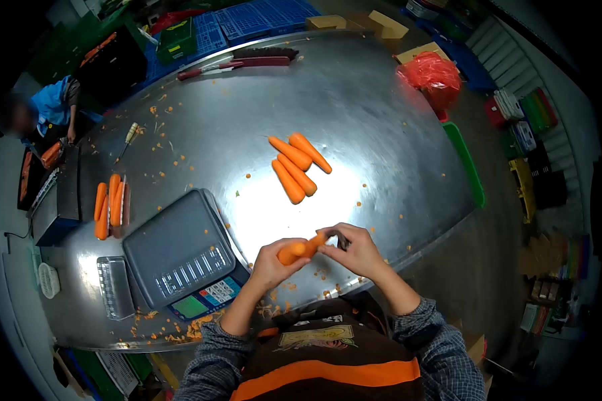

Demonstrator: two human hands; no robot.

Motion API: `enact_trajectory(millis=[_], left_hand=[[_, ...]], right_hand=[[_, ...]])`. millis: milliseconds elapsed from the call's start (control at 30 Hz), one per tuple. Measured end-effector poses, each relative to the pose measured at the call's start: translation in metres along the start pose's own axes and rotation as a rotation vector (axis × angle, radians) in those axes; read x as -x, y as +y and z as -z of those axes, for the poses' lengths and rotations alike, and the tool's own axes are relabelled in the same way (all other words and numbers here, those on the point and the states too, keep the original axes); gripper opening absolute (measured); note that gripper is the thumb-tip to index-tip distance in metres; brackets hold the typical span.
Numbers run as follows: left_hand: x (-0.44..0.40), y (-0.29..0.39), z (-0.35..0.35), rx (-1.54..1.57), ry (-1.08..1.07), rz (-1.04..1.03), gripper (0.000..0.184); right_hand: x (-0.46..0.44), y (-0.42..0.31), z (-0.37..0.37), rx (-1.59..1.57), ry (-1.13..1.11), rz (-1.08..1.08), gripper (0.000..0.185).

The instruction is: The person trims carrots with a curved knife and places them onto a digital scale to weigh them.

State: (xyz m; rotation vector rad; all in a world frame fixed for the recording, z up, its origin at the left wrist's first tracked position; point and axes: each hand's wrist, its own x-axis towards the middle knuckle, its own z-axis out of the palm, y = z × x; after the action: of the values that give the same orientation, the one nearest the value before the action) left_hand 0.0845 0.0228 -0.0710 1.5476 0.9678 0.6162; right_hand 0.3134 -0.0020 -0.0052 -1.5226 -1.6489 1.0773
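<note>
My left hand (pixel 274 264) is closed around orange carrots (pixel 291 252); there seem to be two, one crossing the other. My right hand (pixel 356 252) is closed on a small dark-handled tool (pixel 342 239), whose kind I cannot make out. Its fingertips meet the end of one carrot. Farther up the steel table, several loose carrots (pixel 291 175) lie in a bunch. Left of my hands stands a digital scale (pixel 214 293) with a large grey tray (pixel 177 250) on top. Beside it lies a clear plastic tray (pixel 116 287).
Orange scraps (pixel 201 327) litter the steel table (pixel 374 134), thickest at its near edge. Packed carrots (pixel 110 206) and a thin-handled tool (pixel 127 140) lie left. A brush (pixel 267 60) rests at the back. A co-worker (pixel 53 110) is far left; a red bag (pixel 431 77) is right.
</note>
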Motion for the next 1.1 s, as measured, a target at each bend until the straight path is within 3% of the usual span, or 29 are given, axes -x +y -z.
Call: enact_trajectory(millis=[100, 167, 233, 300, 533, 600, 900, 1033, 1100], left_hand=[[0.014, -0.009, -0.005, 0.052, 0.107, 0.059, 0.043], [0.022, -0.014, -0.010, 0.026, 0.379, -0.088, 0.043], [0.026, -0.015, -0.006, -0.017, 0.422, -0.133, 0.042], [0.030, -0.015, -0.002, -0.164, 0.497, -0.263, 0.041], [0.035, -0.007, 0.003, -0.240, 0.494, -0.424, 0.040], [0.034, -0.006, 0.002, -0.220, 0.514, -0.450, 0.040], [0.033, 0.000, 0.004, -0.276, 0.527, -0.575, 0.039], [0.032, 0.001, 0.002, -0.304, 0.576, -0.552, 0.040], [0.031, 0.002, 0.001, -0.301, 0.598, -0.528, 0.040]], right_hand=[[0.009, -0.004, -0.016, -0.399, 0.117, -0.370, 0.039], [0.016, -0.003, -0.027, -0.387, 0.137, -0.360, 0.039], [0.026, -0.005, -0.036, -0.324, 0.062, -0.389, 0.041], [0.034, -0.014, -0.042, -0.254, 0.028, -0.385, 0.045], [0.043, -0.035, -0.052, -0.006, 0.021, -0.298, 0.051], [0.045, -0.040, -0.052, 0.102, 0.043, -0.240, 0.038], [0.054, -0.049, -0.057, 0.336, 0.192, 0.035, 0.036], [0.055, -0.049, -0.060, 0.087, 0.152, 0.005, 0.037], [0.059, -0.052, -0.058, -0.001, -0.043, -0.083, 0.041]])
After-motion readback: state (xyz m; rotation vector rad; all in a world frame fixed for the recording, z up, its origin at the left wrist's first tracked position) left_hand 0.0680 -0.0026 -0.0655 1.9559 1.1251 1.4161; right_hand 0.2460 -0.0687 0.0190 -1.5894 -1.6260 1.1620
